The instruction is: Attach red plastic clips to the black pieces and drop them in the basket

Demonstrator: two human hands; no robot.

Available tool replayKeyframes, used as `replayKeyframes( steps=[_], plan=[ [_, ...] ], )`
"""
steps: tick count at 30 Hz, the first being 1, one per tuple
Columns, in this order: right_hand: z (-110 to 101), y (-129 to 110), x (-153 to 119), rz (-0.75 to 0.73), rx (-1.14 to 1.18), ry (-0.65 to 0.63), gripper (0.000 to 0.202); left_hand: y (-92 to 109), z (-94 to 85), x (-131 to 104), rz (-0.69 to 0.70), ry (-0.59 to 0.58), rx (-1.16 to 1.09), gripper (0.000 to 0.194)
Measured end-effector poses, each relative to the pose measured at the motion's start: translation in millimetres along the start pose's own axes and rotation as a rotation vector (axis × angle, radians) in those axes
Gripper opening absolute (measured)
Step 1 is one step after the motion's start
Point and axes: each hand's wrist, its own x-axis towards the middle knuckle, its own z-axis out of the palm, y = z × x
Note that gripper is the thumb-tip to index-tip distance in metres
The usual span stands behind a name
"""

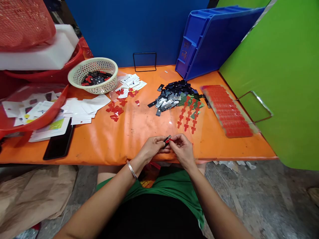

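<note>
Close to the table's front edge, my left hand is closed on a small flat black piece with a silvery end. My right hand meets it from the other side, fingertips pinching a red sticker against the black piece. Fingers hide part of both. Beyond my hands, red T-shaped stickers stand in rows on a clear sheet. Behind them is a heap of black and silvery flat pieces, with some green film at its right side.
Loose red pieces lie left of centre, near a cream basket of black and red pieces. A phone, white papers and a red basket are at left. Red sheets and a blue crate stand right.
</note>
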Motion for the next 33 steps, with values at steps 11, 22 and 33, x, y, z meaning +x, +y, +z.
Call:
replayKeyframes(
  steps=[11, 22, 33],
  plan=[
    [0, 2, -1, -0.012, -0.025, 0.003, 0.016, 2, 2.2, -1, -0.016, 0.023, -0.002, 0.022],
    [0, 3, -1, -0.027, -0.034, 0.016, 0.014, -1, -0.8, 1, -0.015, 0.025, -0.018, 0.019],
    [2, 7, -5, -0.110, -0.122, 0.031, 0.016, -8, 8.1, 2, 0.038, 0.141, -0.009, 0.015]
  ],
)
